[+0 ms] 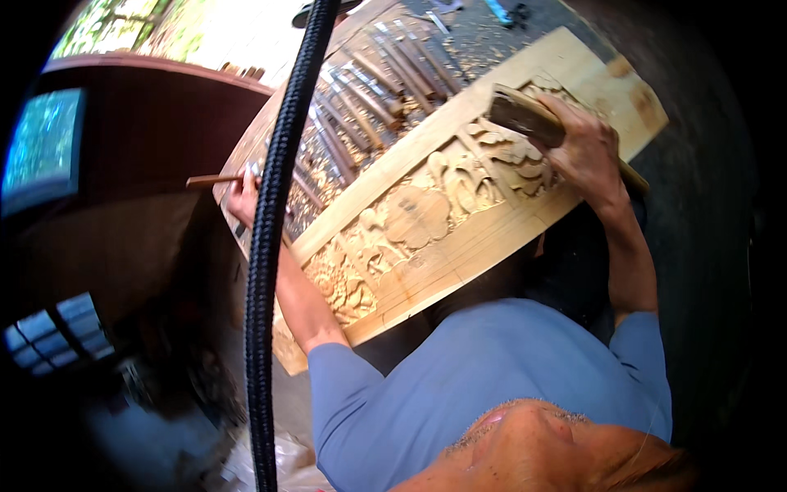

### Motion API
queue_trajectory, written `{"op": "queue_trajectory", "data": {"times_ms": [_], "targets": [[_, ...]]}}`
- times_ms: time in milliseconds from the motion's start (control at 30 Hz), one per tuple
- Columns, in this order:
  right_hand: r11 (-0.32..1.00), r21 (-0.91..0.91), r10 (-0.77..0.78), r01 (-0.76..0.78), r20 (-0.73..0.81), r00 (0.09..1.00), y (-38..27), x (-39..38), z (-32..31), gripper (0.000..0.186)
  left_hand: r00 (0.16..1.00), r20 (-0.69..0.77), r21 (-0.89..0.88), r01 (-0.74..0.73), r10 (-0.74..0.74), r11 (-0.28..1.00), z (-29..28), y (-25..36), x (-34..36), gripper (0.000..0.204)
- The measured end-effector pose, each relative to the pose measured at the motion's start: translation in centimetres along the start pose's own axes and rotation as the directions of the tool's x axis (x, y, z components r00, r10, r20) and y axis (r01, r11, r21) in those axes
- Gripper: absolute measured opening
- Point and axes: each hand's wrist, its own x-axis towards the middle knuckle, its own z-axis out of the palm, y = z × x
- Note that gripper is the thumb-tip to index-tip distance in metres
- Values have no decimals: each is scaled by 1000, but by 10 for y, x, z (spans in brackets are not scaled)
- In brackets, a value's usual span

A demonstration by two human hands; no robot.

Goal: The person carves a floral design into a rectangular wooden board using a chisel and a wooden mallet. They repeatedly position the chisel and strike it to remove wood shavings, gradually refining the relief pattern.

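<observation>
A long pale wooden board (492, 234), carved in relief with leaves and flowers, lies at a slant in front of me. My right hand (582, 152) is closed around a worn wooden mallet (525, 116), held over the carving at the board's right part. Off the board's far left side, my left hand (240, 201) grips a chisel with a slim brown handle (213, 179) pointing left. A black braided cable hides part of this hand and the tool's other end. Near the board's middle sits a rounded, uncarved raised patch (416, 216).
Several carving chisels (361, 102) lie in rows beyond the board, among wood shavings (479, 51). A blue object (498, 11) rests at the table's far edge. The braided cable (279, 189) runs vertically across the view. Plastic sheeting (275, 459) lies at lower left.
</observation>
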Motion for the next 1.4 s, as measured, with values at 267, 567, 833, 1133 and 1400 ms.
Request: {"op": "queue_trajectory", "data": {"times_ms": [267,567,833,1133,1400], "targets": [[999,-14,39,-39,-15,999,9,-3,-1,58,943,-155,-43,-305,295,952,-22,-92,58,11],[996,-35,84,-86,-65,994,19,-10,3,54,987,27,-180,-148,155,972,55,-42,5,7],[999,1,35,-35,-118,992,22,-5,3,56,811,521,-279,-130,264,951,184,56,-217,16],[999,-28,22,-27,-168,986,21,1,18,54,831,511,-171,-153,221,973,215,15,-249,15],[998,-34,59,-61,-73,996,17,-9,1,59,775,608,-181,-79,175,980,192,25,-253,19]]}}
